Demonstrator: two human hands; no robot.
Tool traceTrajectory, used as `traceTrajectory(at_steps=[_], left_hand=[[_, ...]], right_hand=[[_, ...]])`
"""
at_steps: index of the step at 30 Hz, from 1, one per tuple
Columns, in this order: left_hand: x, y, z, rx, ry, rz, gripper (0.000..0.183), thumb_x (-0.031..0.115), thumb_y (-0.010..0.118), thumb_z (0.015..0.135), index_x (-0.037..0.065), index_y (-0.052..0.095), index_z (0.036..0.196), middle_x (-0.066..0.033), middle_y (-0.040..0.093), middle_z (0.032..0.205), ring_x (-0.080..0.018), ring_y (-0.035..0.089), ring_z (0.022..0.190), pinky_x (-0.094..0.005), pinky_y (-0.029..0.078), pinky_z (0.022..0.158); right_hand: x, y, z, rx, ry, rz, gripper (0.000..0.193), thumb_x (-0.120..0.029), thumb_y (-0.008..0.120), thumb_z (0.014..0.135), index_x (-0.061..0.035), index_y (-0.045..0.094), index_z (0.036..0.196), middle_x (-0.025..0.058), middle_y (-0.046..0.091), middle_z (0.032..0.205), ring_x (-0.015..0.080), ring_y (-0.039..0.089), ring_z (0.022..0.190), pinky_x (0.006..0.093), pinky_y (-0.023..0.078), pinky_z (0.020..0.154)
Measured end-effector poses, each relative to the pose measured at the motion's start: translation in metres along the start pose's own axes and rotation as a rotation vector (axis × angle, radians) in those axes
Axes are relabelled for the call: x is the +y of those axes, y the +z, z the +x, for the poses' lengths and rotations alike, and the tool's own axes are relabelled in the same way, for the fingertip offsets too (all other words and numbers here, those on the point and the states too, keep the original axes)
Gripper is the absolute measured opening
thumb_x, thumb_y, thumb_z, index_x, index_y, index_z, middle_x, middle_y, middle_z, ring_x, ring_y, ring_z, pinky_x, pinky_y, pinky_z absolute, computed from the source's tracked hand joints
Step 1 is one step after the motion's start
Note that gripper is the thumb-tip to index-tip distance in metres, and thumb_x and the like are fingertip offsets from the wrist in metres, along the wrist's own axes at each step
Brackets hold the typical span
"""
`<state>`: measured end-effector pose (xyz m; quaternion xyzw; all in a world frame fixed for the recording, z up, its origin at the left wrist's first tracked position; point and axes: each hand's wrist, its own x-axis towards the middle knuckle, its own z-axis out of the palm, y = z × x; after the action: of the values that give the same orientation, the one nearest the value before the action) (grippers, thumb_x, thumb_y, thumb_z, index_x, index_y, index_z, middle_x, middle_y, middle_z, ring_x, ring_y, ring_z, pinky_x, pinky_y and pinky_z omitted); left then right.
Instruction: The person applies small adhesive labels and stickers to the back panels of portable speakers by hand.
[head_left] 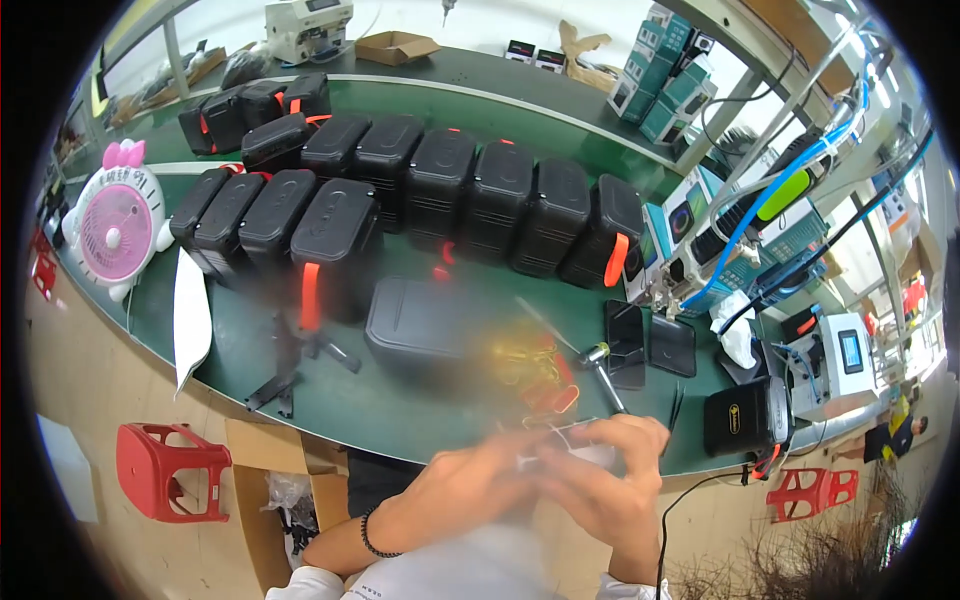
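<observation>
My left hand point(475, 478) and my right hand point(612, 480) meet at the near edge of the green table. Their fingers are closed around something small and pale, blurred in the picture, with a thin white strand looping above it. Just beyond them lies a smeared bundle of yellow cords point(525, 358) with an orange loop at its side. A metal-shafted hand tool point(605, 378) rests beside the bundle, pointing toward my right hand. Left of the cords, a black case point(415, 325) lies on the table.
Rows of black cases point(440, 180) with orange straps fill the far side. Flat black panels point(672, 345) and dark tweezers point(677, 403) lie at right, near a black box point(740, 418) and a screened machine point(848, 360). A pink-and-white fan point(118, 225) stands left. Red stools point(170, 470) flank the table.
</observation>
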<state>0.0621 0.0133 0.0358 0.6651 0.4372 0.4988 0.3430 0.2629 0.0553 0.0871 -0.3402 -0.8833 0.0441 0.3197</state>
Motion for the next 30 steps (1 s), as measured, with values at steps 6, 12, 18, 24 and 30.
traceTrajectory(at_steps=[6, 12, 18, 24, 30], left_hand=[[0.000, -0.001, 0.001, 0.003, 0.047, 0.084, 0.051, 0.006, 0.084, 0.085, 0.003, 0.065, 0.132, -0.0131, 0.076, 0.098, -0.0171, 0.074, 0.072, -0.0276, 0.059, 0.064], [0.008, -0.002, 0.006, -0.050, 0.014, 0.111, 0.052, 0.004, 0.083, 0.085, 0.002, 0.064, 0.134, -0.0119, 0.075, 0.091, -0.0179, 0.075, 0.073, -0.0279, 0.060, 0.067], [0.000, -0.002, 0.001, -0.044, -0.164, -0.062, 0.057, 0.002, 0.080, 0.086, 0.002, 0.060, 0.139, -0.0130, 0.075, 0.095, -0.0178, 0.077, 0.084, -0.0293, 0.061, 0.075], [-0.008, 0.005, -0.016, -0.022, -0.257, -0.169, 0.061, 0.006, 0.082, 0.089, 0.002, 0.056, 0.144, -0.0138, 0.077, 0.098, -0.0175, 0.078, 0.088, -0.0292, 0.060, 0.078], [-0.022, 0.029, -0.037, -0.085, -0.115, -0.183, 0.057, 0.022, 0.080, 0.093, 0.009, 0.058, 0.144, -0.0069, 0.071, 0.081, -0.0154, 0.073, 0.073, -0.0296, 0.058, 0.070]], right_hand=[[0.003, 0.000, 0.010, -0.013, -0.054, 0.059, 0.039, -0.018, 0.090, 0.070, -0.0204, 0.079, 0.107, -0.0023, 0.067, 0.112, 0.0205, 0.058, 0.096, 0.0403, 0.037, 0.088], [0.008, -0.001, 0.007, 0.008, -0.076, 0.130, 0.031, -0.009, 0.088, 0.070, -0.0162, 0.077, 0.098, -0.0006, 0.069, 0.110, 0.0220, 0.061, 0.096, 0.0409, 0.042, 0.086], [0.005, -0.002, 0.010, -0.042, -0.027, 0.422, 0.028, -0.001, 0.086, 0.072, -0.0079, 0.074, 0.096, 0.0055, 0.076, 0.105, 0.0277, 0.070, 0.100, 0.0410, 0.051, 0.089], [-0.003, -0.005, 0.030, 0.091, 0.129, 0.691, 0.024, 0.008, 0.078, 0.081, -0.0011, 0.072, 0.102, 0.0128, 0.077, 0.096, 0.0243, 0.073, 0.093, 0.0355, 0.057, 0.081], [0.006, 0.022, 0.103, -0.195, 0.366, 0.796, 0.021, -0.002, 0.072, 0.094, 0.0012, 0.074, 0.114, 0.0106, 0.071, 0.095, 0.0132, 0.068, 0.083, 0.0272, 0.054, 0.076]])
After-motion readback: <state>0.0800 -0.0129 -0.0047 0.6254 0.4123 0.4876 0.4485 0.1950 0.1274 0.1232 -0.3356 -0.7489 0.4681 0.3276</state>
